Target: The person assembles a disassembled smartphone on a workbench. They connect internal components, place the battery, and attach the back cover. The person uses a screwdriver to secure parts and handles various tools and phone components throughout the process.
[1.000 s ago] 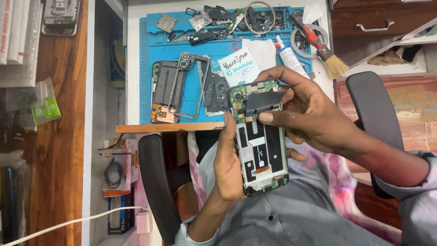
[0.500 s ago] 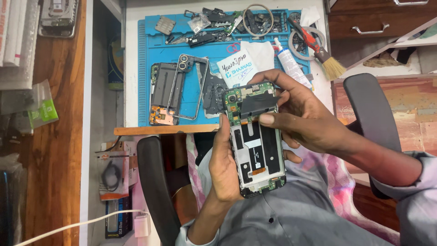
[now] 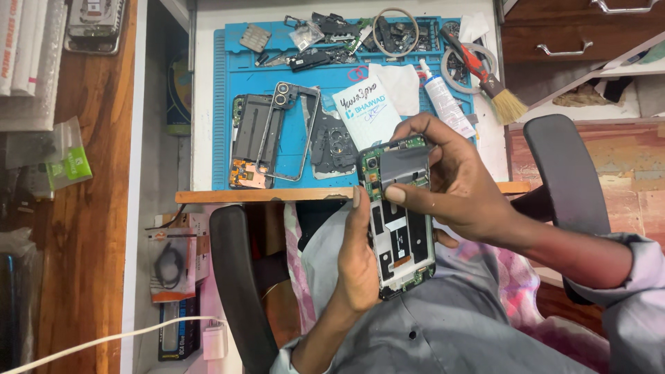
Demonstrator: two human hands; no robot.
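Note:
An opened phone [image 3: 400, 228] with its back cover off shows a green circuit board, a grey shield plate and white and black inner parts. My left hand [image 3: 359, 263] grips it along its left edge, over my lap. My right hand [image 3: 454, 183] wraps the phone's top right, with the thumb pressing on the grey shield plate [image 3: 405, 170] near the camera end. On the blue work mat [image 3: 222, 111] lie a phone frame with a camera ring [image 3: 287, 128], a dark back part [image 3: 332, 142] and a white slip of paper [image 3: 367, 111].
Small parts and tools crowd the mat's far edge [image 3: 332, 41]. A white glue tube [image 3: 443, 104] and a red-handled brush [image 3: 488, 79] lie at its right. Black chair armrests [image 3: 235, 291] [image 3: 564, 173] flank me. A wooden drawer unit [image 3: 575, 34] stands to the right, a charger and cable [image 3: 211, 339] lower left.
The view has shifted slightly. My right thumb has slid down onto the grey shield plate, and the phone sits a little lower and more upright in my hands.

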